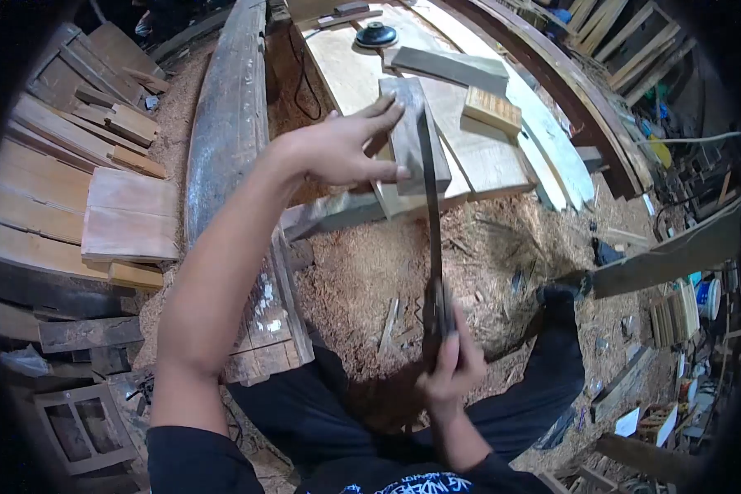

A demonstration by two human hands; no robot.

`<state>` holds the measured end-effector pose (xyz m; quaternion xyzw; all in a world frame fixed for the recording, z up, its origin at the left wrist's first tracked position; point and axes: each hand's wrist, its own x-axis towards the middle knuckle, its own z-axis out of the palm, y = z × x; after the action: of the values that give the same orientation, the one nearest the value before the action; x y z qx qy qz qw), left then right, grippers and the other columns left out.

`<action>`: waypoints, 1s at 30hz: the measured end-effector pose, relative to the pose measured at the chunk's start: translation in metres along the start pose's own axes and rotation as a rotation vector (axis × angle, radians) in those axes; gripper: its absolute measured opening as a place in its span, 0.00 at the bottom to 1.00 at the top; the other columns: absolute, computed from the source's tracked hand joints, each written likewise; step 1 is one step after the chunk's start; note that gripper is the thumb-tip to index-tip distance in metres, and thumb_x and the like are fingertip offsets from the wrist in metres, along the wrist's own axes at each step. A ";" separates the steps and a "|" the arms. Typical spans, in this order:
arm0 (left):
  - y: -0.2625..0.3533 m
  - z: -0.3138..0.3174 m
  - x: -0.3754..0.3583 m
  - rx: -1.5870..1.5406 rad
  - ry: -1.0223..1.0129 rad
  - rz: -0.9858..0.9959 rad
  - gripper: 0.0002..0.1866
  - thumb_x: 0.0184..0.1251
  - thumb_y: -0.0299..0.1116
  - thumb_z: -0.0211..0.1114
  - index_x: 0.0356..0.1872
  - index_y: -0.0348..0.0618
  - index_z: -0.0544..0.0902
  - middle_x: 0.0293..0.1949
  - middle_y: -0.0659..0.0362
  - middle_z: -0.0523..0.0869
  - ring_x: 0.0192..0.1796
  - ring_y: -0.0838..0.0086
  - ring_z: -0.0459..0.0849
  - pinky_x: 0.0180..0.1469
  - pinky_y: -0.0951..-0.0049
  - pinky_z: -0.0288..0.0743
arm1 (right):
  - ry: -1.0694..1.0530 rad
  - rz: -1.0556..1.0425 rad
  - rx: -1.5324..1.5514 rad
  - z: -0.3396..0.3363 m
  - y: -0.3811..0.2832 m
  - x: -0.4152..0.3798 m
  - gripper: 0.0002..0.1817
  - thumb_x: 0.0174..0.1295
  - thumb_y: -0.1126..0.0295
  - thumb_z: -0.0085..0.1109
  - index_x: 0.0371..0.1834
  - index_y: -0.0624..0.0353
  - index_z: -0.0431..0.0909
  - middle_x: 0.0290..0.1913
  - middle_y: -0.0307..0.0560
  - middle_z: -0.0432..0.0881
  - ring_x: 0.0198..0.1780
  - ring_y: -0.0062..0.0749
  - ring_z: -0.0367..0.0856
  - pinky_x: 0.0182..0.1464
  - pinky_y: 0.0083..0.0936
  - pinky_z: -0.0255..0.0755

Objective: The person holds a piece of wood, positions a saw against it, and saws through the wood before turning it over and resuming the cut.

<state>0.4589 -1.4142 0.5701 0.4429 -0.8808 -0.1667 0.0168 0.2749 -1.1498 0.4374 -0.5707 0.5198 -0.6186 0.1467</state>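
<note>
A dark wooden block [405, 140] lies on the pale boards [490, 169] at the front end of the bench. My left hand [346, 148] presses on its left side, thumb and fingers spread over the edge. Lower right, my right hand [453, 366] is wrapped round the handle of a handsaw [433, 222]. The long thin blade, seen nearly edge-on, runs up from the handle and lies over the block, right of my left fingertips. Whether it has cut into the wood cannot be made out.
On the boards are a grey plank [450, 69], a light wood block [492, 111] and a round black disc [376, 34]. A thick weathered beam [226, 140] stands left of them. Sawdust covers the floor [358, 288]; stacked planks [132, 212] lie at the left.
</note>
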 end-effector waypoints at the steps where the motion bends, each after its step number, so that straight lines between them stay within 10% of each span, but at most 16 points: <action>1: 0.000 -0.001 0.000 0.006 -0.012 0.020 0.61 0.62 0.72 0.66 0.85 0.44 0.49 0.86 0.49 0.44 0.82 0.53 0.62 0.81 0.57 0.59 | -0.011 0.064 0.066 0.008 -0.014 0.032 0.23 0.76 0.73 0.46 0.69 0.74 0.76 0.46 0.62 0.91 0.27 0.24 0.84 0.32 0.21 0.76; 3: -0.001 0.003 0.001 0.004 0.009 0.033 0.61 0.62 0.72 0.66 0.85 0.45 0.49 0.86 0.49 0.44 0.83 0.54 0.59 0.82 0.54 0.56 | -0.036 0.299 0.153 0.020 -0.029 0.078 0.23 0.76 0.72 0.47 0.70 0.71 0.76 0.44 0.59 0.91 0.24 0.19 0.75 0.29 0.20 0.71; 6: -0.001 0.001 0.001 0.030 0.021 0.026 0.60 0.63 0.71 0.66 0.85 0.45 0.49 0.86 0.50 0.44 0.85 0.55 0.54 0.84 0.49 0.49 | -0.001 0.116 0.091 0.033 -0.013 0.060 0.23 0.77 0.72 0.47 0.71 0.72 0.75 0.45 0.59 0.90 0.24 0.19 0.74 0.30 0.22 0.72; 9: -0.002 0.004 0.000 0.044 0.023 0.017 0.59 0.63 0.71 0.65 0.85 0.45 0.49 0.86 0.50 0.44 0.85 0.54 0.52 0.84 0.45 0.43 | -0.035 0.091 0.092 0.005 -0.001 -0.010 0.24 0.76 0.72 0.44 0.68 0.80 0.74 0.56 0.68 0.87 0.49 0.40 0.93 0.47 0.26 0.82; 18: -0.002 0.003 0.001 -0.025 0.030 0.053 0.59 0.63 0.64 0.71 0.84 0.40 0.51 0.86 0.45 0.44 0.84 0.52 0.54 0.83 0.61 0.55 | -0.046 0.260 0.172 0.033 -0.015 0.063 0.24 0.75 0.75 0.48 0.73 0.67 0.75 0.44 0.55 0.91 0.22 0.19 0.72 0.28 0.20 0.69; 24: 0.002 0.003 -0.001 0.087 0.039 0.002 0.59 0.63 0.67 0.69 0.85 0.45 0.50 0.86 0.46 0.44 0.85 0.53 0.53 0.81 0.60 0.59 | -0.001 0.064 0.060 -0.006 -0.004 -0.022 0.24 0.75 0.72 0.47 0.68 0.76 0.76 0.53 0.63 0.90 0.29 0.28 0.86 0.35 0.23 0.79; 30: -0.033 0.026 0.012 0.090 0.195 0.217 0.58 0.64 0.61 0.72 0.86 0.48 0.48 0.86 0.48 0.44 0.58 0.56 0.88 0.62 0.60 0.81 | -0.086 0.327 0.154 0.029 -0.025 0.073 0.24 0.75 0.74 0.47 0.72 0.73 0.73 0.50 0.61 0.90 0.26 0.20 0.79 0.32 0.20 0.73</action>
<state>0.4727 -1.4345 0.5336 0.3593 -0.9243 -0.0804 0.1005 0.2878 -1.2097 0.4928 -0.4916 0.5501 -0.5992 0.3107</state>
